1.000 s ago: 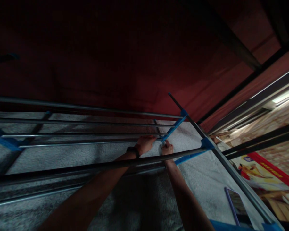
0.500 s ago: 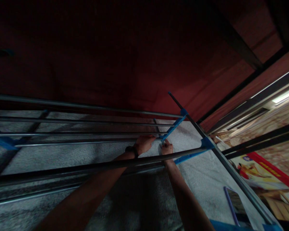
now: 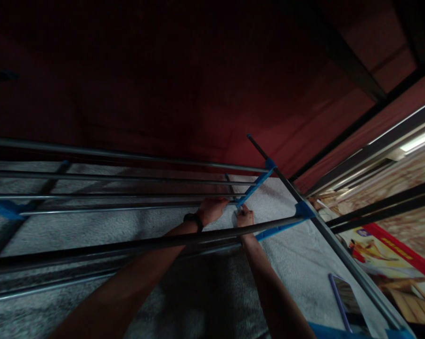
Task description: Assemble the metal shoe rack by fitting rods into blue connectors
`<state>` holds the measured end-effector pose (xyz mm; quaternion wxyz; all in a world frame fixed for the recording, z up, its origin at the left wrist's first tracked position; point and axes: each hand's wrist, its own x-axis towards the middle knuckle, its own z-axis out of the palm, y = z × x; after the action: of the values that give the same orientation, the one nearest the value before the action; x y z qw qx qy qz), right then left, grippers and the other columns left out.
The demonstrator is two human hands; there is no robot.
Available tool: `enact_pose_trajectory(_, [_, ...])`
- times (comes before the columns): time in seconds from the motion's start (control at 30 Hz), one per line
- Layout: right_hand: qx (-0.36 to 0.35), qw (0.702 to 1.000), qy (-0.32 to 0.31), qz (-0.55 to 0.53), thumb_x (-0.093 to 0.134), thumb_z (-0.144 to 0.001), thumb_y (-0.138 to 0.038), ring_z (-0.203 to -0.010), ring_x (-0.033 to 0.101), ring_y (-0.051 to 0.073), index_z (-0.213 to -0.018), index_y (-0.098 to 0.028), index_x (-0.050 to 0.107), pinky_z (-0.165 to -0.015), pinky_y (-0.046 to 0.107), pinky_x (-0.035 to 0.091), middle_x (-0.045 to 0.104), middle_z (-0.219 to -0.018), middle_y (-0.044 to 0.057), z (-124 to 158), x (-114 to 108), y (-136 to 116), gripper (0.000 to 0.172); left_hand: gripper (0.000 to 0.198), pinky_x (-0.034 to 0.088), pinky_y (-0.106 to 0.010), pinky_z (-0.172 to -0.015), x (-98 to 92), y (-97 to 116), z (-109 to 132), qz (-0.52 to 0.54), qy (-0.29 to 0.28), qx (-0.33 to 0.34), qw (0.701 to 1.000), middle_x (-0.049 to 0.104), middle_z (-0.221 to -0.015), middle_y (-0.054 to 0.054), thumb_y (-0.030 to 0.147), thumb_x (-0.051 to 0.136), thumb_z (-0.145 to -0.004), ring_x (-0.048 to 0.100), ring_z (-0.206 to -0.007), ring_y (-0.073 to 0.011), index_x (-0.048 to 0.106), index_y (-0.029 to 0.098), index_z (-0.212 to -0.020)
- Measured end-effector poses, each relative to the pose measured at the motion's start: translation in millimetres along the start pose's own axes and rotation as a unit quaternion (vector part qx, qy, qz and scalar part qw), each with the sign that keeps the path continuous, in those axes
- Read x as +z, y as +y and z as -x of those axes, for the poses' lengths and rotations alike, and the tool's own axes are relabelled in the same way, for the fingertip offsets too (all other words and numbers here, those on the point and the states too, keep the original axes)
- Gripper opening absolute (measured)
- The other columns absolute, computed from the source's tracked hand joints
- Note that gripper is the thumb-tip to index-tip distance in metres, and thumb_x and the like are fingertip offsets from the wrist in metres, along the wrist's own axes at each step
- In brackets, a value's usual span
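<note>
A metal rack of long steel rods [image 3: 127,202] with blue plastic side brackets [image 3: 255,186] lies over a grey fuzzy carpet [image 3: 297,263]. My left hand [image 3: 211,210], with a dark band on its wrist, is curled around the end of one rod next to the blue bracket. My right hand [image 3: 245,218] is closed in a pinch just below the bracket's lower end, on something too small to make out. Both forearms pass under a nearer dark rod [image 3: 163,242].
A phone [image 3: 343,301] lies on the carpet at lower right, beside the rack's right rail [image 3: 343,256]. A dark red wall [image 3: 184,84] stands behind. A colourful printed sheet [image 3: 382,249] lies on the floor to the right. Another blue bracket [image 3: 4,207] sits at far left.
Almost nothing has changed; both hands stay at the same rod end and blue bracket, with only a slight shift of the view.
</note>
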<state>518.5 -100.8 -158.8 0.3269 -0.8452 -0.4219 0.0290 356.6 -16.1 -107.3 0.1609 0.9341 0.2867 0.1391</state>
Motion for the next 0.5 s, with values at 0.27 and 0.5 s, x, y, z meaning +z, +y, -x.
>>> enact_pose_trajectory(0.27, [-0.025,0.999,-0.015,0.028,0.040,-0.077,-0.013,-0.082,0.057,0.021,-0.115,-0.011,0.066,-0.089,0.032,0.041,0.070,-0.085,0.009,-1.9,1.3,1.4,0.046,0.038,0.050,-0.028,-0.083,-2.7,1.2,2.0,-0.011,-0.014,0.001,1.000,0.069,-0.112,-0.002,0.010,0.041,-0.089,0.066,-0.099,-0.0204,0.061,0.025,-0.118])
enact_pose_trajectory(0.5, [-0.050,0.998,-0.013,0.041,0.039,-0.081,-0.015,-0.081,0.057,0.021,-0.121,-0.008,0.062,-0.089,0.034,0.042,0.070,-0.088,0.010,-0.2,2.5,4.4,0.046,0.035,0.050,-0.029,-0.084,-6.0,3.0,-0.6,-0.002,-0.025,-0.008,1.000,0.071,-0.105,-0.005,0.009,0.042,-0.089,0.066,-0.097,-0.0210,0.065,0.022,-0.113])
